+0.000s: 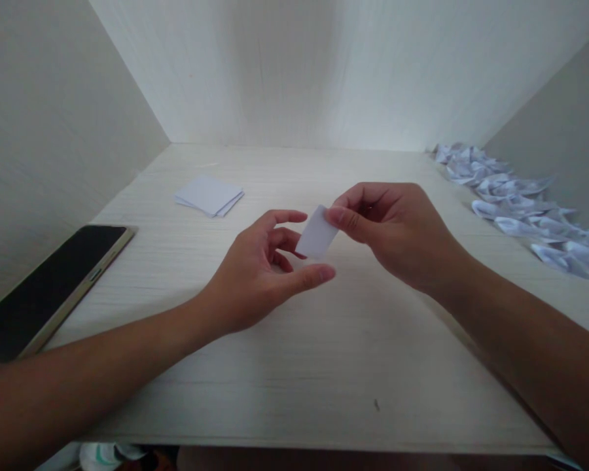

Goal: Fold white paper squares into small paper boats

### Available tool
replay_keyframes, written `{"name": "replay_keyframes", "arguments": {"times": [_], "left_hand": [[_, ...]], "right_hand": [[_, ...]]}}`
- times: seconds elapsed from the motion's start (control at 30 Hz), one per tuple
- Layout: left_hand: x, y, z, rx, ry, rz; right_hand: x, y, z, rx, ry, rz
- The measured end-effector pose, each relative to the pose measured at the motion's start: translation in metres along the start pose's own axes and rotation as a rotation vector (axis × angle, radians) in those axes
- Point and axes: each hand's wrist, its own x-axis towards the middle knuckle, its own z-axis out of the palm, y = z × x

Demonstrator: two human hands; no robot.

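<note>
Between thumb and fingers, my right hand [390, 226] pinches the upper right corner of a small folded piece of white paper [318, 234]. The paper is held tilted above the table. My left hand [269, 265] lies just left of it with thumb and fingers spread apart around its lower end. Whether a left fingertip touches the paper's edge I cannot tell. Farther back on the left, a small stack of white paper sheets [209, 194] rests on the table.
A phone [44, 288] with a dark screen lies at the table's left side. Several folded white paper pieces [515, 196] are lined up along the right side. Pale walls [294, 78] enclose the light wooden table [294, 386] at the back and both sides.
</note>
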Motion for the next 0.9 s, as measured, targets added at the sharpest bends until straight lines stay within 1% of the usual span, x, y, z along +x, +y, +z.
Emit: {"name": "replay_keyframes", "arguments": {"times": [0.1, 0.2, 0.27, 0.33, 0.4, 0.47, 0.53, 0.63, 0.67, 0.77, 0.9], "left_hand": [[0.000, 0.000, -0.001, -0.058, 0.002, -0.004], [0.001, 0.002, -0.002, -0.024, 0.035, 0.011], [0.002, 0.004, -0.003, 0.016, 0.038, 0.025], [0.002, 0.005, -0.004, 0.062, 0.025, 0.046], [0.002, 0.005, -0.004, 0.107, -0.014, 0.070], [0.001, 0.005, -0.005, 0.140, -0.073, 0.097], [0.000, 0.004, -0.005, 0.159, -0.132, 0.121], [-0.001, 0.005, -0.005, 0.172, -0.188, 0.135], [-0.001, 0.006, -0.006, 0.173, -0.198, 0.133], [0.001, 0.009, -0.008, 0.173, -0.207, 0.093], [0.006, 0.013, -0.011, 0.129, -0.163, -0.011]], "right_hand": [[-0.006, 0.004, 0.011, 0.058, -0.111, 0.037], [-0.009, 0.010, 0.016, 0.106, -0.203, 0.049], [-0.009, 0.010, 0.014, 0.023, -0.236, 0.021], [-0.010, 0.008, 0.011, -0.154, -0.272, -0.044], [-0.010, 0.006, 0.008, -0.326, -0.329, -0.128], [-0.010, 0.004, 0.007, -0.414, -0.401, -0.186], [-0.011, 0.003, 0.007, -0.425, -0.481, -0.210], [-0.011, 0.005, 0.008, -0.364, -0.568, -0.220], [-0.011, 0.006, 0.007, -0.335, -0.575, -0.220], [-0.009, 0.008, 0.004, -0.279, -0.541, -0.196], [-0.002, 0.009, -0.005, -0.261, -0.460, -0.159]]}}
